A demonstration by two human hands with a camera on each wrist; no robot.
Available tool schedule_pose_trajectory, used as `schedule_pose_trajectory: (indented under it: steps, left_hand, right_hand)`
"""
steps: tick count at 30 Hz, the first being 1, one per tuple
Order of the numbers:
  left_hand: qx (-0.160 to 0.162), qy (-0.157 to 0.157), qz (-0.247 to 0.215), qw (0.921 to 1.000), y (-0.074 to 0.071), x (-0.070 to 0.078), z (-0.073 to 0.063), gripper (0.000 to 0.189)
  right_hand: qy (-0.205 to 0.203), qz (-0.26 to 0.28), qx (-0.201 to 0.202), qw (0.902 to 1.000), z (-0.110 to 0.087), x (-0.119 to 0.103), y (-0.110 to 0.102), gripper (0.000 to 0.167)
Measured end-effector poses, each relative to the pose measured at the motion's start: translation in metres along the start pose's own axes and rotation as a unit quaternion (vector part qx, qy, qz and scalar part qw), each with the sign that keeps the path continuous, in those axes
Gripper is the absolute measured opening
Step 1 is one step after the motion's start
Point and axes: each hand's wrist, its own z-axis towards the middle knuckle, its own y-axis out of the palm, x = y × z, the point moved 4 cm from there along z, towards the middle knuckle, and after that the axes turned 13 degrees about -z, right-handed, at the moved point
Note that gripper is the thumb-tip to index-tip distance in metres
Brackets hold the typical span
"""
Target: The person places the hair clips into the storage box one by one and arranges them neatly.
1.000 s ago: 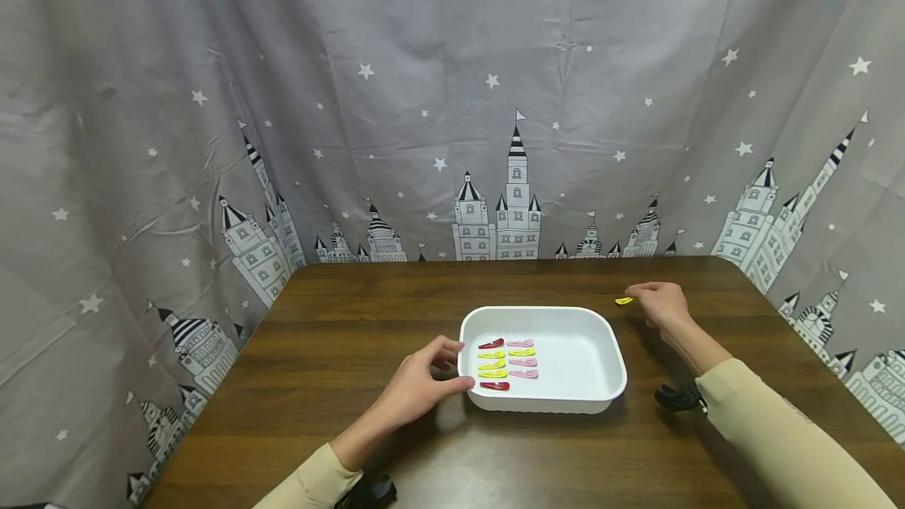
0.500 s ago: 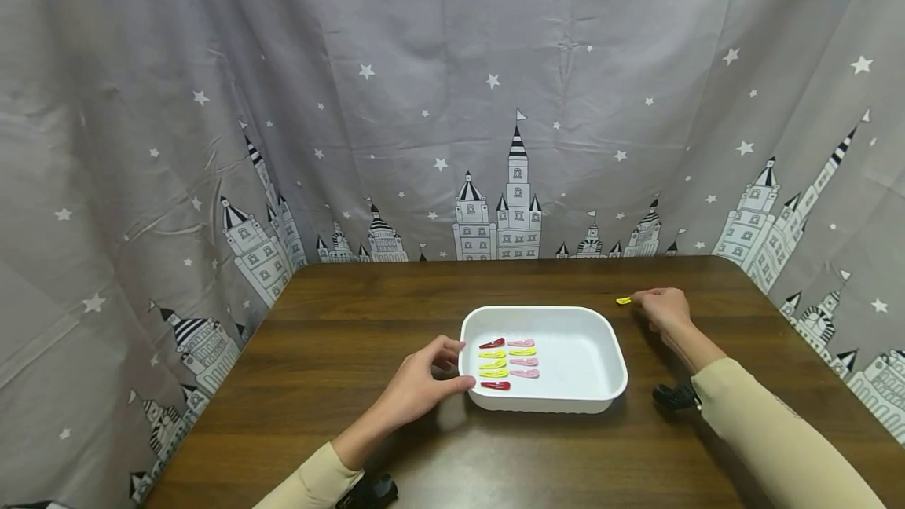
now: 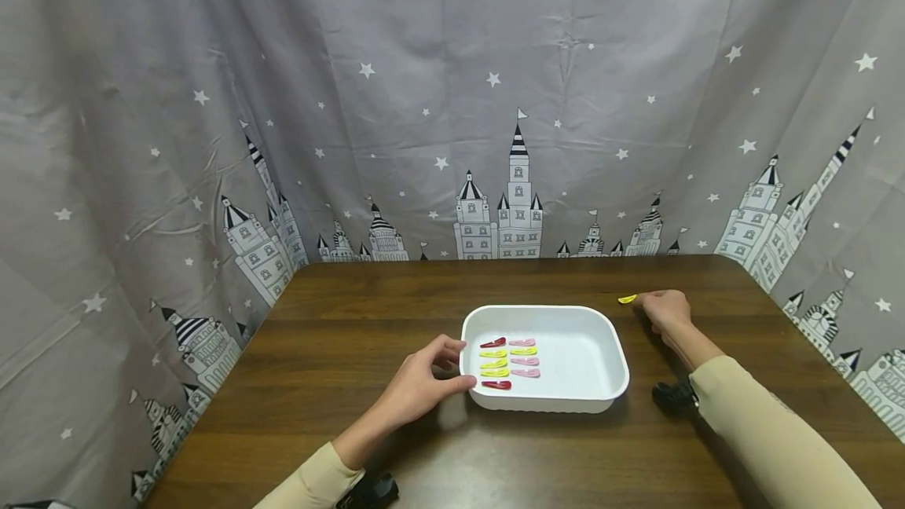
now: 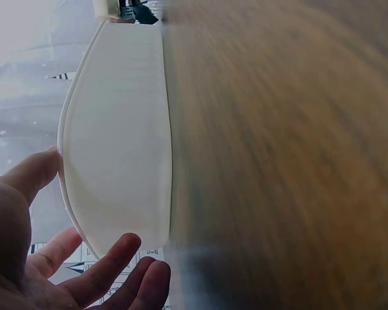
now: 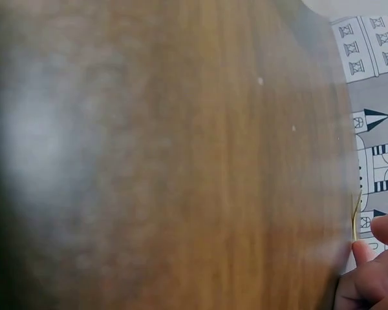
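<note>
A white rectangular tray [image 3: 566, 406] stands on the table with hair clips lying in two columns in its left half. The left column has a red clip [image 3: 493, 342] at the far end, yellow clips [image 3: 494, 363] in the middle and another red one nearest. Beside it are pink clips [image 3: 525, 373] and one yellow clip [image 3: 523, 351]. My left hand [image 3: 423, 383] rests spread against the tray's left end, thumb and fingertips at the rim. Beyond the tray's far right corner, my right hand [image 3: 665, 309] pinches a yellow hair clip [image 3: 627, 299]; edge-on in the right wrist view, its two arms spread apart.
The brown wooden table [image 3: 339, 313] runs back to a grey curtain [image 3: 396, 100] printed with castles and stars. Dark straps are worn on both wrists. The tray's right half shows bare white floor.
My right hand has shifted slightly right and nearer, and the yellow clip has tilted a little in its fingers. The left hand stays at the tray, and the clips inside lie unchanged.
</note>
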Motion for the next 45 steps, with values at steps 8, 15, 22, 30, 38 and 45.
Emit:
schedule_pose_trajectory:
  steps: [8, 15, 22, 30, 38, 45]
  left_hand:
    - [-0.002, -0.001, -0.001, 1.0, 0.0, 0.0, 0.0, 0.057]
    - [0.002, -0.006, 0.001, 1.0, 0.0, -0.001, 0.0, 0.056]
    - [-0.001, -0.003, -0.002, 1.0, 0.001, -0.001, 0.0, 0.056]
    - [0.003, -0.002, 0.0, 1.0, 0.0, -0.001, 0.0, 0.054]
    - [0.002, -0.005, 0.001, 1.0, 0.001, -0.003, -0.001, 0.054]
    - [0.0, -0.003, -0.003, 1.0, 0.001, -0.002, 0.0, 0.055]
  right_hand:
    - [-0.016, -0.013, -0.032, 0.9993, 0.008, -0.002, 0.003, 0.046]
    - [-0.016, -0.013, -0.07, 0.9973, 0.01, -0.005, 0.003, 0.046]
    - [-0.029, 0.014, -0.105, 0.994, 0.01, -0.005, 0.002, 0.047]
    - [-0.023, 0.047, -0.09, 0.9945, 0.01, 0.001, 0.0, 0.052]
    - [-0.024, 0.044, -0.077, 0.9958, 0.008, 0.005, 0.0, 0.048]
    - [-0.029, 0.025, -0.048, 0.9981, 0.012, 0.006, 0.001, 0.043]
